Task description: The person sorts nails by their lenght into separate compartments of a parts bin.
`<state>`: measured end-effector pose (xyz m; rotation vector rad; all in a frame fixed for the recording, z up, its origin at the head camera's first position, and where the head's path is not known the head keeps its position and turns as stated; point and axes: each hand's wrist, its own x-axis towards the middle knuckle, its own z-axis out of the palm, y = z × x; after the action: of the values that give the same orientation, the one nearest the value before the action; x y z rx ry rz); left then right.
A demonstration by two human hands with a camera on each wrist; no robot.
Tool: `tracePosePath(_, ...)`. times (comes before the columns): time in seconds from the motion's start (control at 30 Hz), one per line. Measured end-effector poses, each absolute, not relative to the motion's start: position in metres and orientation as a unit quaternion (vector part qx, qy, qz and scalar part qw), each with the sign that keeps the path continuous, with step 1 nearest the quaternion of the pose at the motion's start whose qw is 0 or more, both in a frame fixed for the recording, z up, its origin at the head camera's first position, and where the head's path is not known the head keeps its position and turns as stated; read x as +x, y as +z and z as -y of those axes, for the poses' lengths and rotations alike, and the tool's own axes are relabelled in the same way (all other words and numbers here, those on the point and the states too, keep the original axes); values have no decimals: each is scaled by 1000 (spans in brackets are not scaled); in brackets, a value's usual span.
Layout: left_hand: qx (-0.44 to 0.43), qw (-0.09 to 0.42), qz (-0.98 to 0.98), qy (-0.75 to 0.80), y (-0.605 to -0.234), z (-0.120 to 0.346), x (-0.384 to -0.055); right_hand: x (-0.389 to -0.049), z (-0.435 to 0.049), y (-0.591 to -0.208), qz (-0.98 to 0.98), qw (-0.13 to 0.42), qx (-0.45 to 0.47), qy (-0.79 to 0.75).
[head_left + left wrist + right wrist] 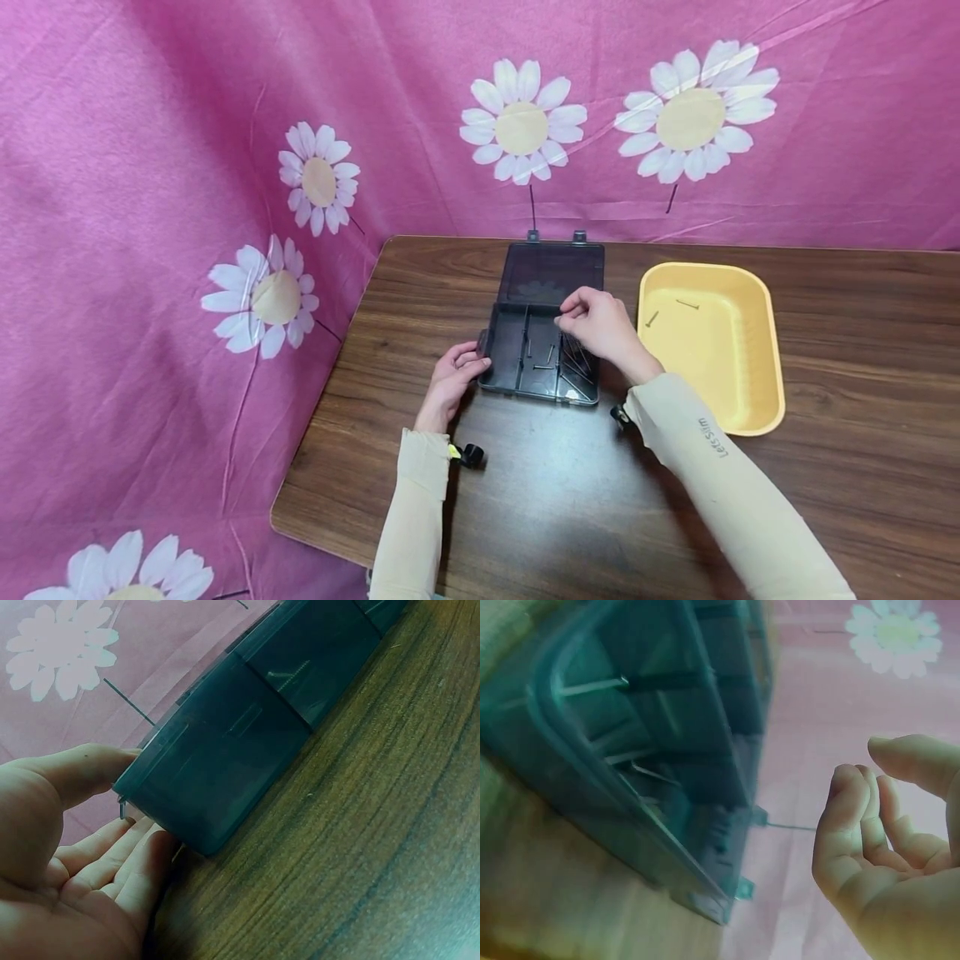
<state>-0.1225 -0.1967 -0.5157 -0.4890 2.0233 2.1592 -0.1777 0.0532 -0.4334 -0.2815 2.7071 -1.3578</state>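
A dark, see-through plastic organizer box [504, 342] lies on the table with its lid [551, 271] folded back. Small screws [543, 367] lie in its middle part, and longer ones [576, 387] in the right-hand part. At the box's left side my left hand [447, 387] holds the edge; in the left wrist view its thumb reaches the rim and its fingers [142, 862] touch the side lower down. My right hand [600, 329] hovers above the right-hand compartments. Seen in the right wrist view, its thumb and bent fingers [844, 810] stand apart, with nothing visible between them.
To the right of the box stands a yellow tray [772, 358] with two screws [687, 304] in it. A pink cloth [420, 108] with white flowers hangs behind and left of the wooden table [540, 500]. Both wrists wear small black cameras [471, 456].
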Motion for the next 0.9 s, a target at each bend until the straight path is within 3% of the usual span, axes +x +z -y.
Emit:
tracePosePath(0.63, -151, 71, -675, 718, -516, 196, -121, -197, -138, -403, -909, -3, -55, -413)
tracePosePath(0.9, -146, 68, -672, 723, -516, 195, -121, -202, -180, -405, -915, 12, -28, -401)
